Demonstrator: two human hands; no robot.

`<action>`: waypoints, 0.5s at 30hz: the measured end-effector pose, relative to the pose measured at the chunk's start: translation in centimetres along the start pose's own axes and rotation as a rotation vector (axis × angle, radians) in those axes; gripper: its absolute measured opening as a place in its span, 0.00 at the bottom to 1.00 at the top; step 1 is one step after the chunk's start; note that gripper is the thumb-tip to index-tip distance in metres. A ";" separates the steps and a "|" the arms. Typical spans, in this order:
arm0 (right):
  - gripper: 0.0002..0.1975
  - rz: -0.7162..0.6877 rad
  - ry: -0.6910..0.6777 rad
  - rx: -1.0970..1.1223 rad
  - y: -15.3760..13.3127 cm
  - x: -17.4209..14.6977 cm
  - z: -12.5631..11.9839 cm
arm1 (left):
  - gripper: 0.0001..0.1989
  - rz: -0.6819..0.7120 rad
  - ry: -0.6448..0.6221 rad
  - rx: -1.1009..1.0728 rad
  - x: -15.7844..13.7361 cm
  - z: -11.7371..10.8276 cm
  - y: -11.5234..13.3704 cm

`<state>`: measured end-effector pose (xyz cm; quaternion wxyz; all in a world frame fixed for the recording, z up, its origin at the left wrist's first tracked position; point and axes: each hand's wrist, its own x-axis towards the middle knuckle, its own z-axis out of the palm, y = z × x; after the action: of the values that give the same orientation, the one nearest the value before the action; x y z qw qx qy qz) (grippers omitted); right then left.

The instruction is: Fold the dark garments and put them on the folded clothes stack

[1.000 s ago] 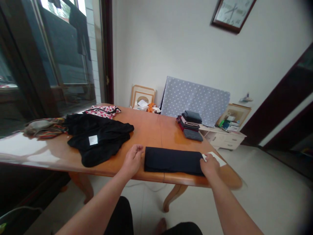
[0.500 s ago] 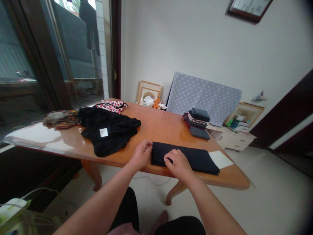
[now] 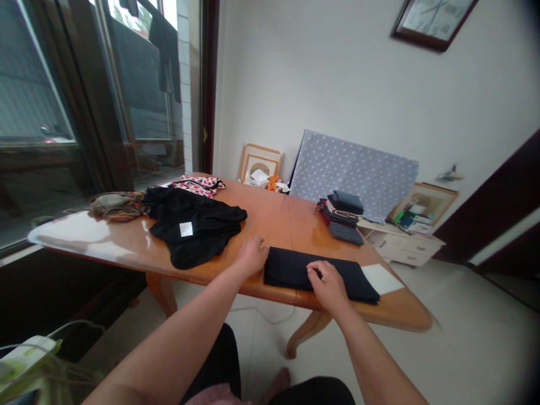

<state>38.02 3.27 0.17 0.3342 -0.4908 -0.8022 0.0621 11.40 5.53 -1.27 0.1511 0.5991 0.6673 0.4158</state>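
The left hand [image 3: 252,254] presses the folded dark cloth's [image 3: 333,274] left end; the right hand [image 3: 327,283] pinches its middle. The cloth lies sideways.

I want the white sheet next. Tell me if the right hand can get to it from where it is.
Probably yes. The right hand rests on the folded dark cloth, and the white sheet lies just past that cloth's right end on the table, with nothing between them.
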 end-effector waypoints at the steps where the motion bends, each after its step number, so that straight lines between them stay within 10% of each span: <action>1: 0.11 0.023 0.031 -0.005 0.6 0.0 -0.1 | 0.10 -0.008 -0.029 0.027 0.5 -0.1 0.3; 9: 0.14 0.126 0.177 -0.036 4.1 -0.5 -1.6 | 0.14 -0.066 -0.369 0.089 4.3 -0.2 2.0; 15: 0.15 0.190 0.248 -0.043 6.2 -0.8 -2.4 | 0.05 -0.045 -0.388 0.005 3.2 0.3 3.0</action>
<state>44.35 5.23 -1.05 0.4126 -0.5756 -0.7058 0.0151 12.82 8.42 1.71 0.2848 0.6531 0.6400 0.2875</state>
